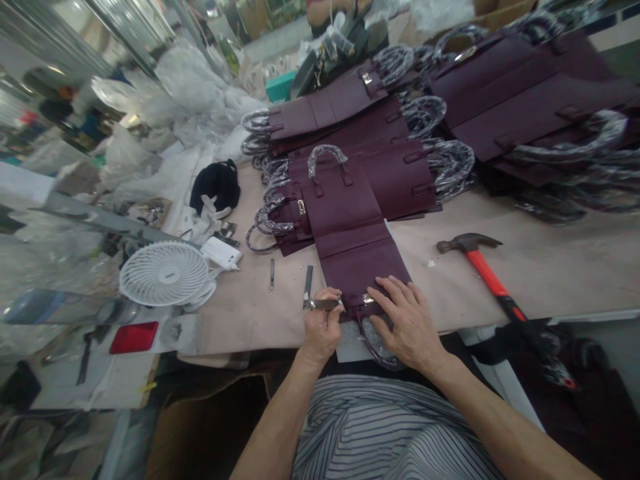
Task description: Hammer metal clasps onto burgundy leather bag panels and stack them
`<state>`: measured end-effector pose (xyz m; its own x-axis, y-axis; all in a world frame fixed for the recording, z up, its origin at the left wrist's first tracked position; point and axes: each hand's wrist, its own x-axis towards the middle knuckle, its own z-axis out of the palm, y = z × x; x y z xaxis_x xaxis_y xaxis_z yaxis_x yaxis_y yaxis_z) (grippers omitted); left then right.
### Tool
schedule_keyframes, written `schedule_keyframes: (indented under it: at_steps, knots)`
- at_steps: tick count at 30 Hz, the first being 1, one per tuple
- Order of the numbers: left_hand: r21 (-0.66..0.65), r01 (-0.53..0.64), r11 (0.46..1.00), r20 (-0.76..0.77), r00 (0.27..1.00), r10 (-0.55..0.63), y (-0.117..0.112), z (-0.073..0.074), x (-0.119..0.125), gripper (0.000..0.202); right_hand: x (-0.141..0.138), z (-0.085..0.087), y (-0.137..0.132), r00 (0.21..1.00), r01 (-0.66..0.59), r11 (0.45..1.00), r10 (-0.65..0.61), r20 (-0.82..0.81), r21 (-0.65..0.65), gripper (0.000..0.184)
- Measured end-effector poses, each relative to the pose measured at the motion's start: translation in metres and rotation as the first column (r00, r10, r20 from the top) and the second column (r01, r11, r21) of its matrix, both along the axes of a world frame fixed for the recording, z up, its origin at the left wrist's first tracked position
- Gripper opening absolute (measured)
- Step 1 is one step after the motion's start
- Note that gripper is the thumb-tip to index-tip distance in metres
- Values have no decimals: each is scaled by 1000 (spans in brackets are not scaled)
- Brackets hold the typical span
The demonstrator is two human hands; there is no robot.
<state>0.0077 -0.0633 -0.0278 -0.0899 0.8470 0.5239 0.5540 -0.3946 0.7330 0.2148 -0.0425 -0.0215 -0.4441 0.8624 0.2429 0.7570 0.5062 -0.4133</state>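
Note:
A dark purple leather handbag panel (350, 233) lies unfolded on the table, with one wrapped handle (327, 155) at its far end and another handle near my body. My left hand (321, 330) is closed in a pinch on a narrow metal tool (324, 304), beside the panel's near left edge. Its exact kind is hard to make out. My right hand (407, 320) rests on the near right part of the panel, fingers stretched out. A small metal clasp (368, 299) shows by its fingertips. A flat dark metal strip (309, 283) is just beyond my left hand.
A claw hammer (487, 273) with a red and black handle lies on the right. Stacked purple bags (400, 170) fill the back. To the left are a white fan (165, 273), a red flat object (134, 337), a black cap-like item (216, 187) and plastic wrapping (193, 80).

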Motion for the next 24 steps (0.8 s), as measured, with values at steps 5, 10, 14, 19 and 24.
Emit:
schedule_keyframes:
  at_steps: [5,10,14,19,24]
  knots:
    - [-24,23,999,10,1000,-23,4,-1,-2,4,0,0,0,1000,-3,1000,3,5,5,46]
    - [-54,21,998,80,997,-16,3,-3,-4,6,0,1,-1,1000,-3,1000,2,10,12,46]
    - [-54,31,998,70,997,-27,2,-3,-6,6,0,1,0,1000,-2,1000,2,8,9,46]
    - [-40,39,998,80,996,-35,2,-3,-5,4,0,0,0,1000,-7,1000,7,10,6,46]
    - [-47,24,999,109,994,-19,-1,-7,-4,5,0,0,-1,1000,-7,1000,7,-4,13,46]
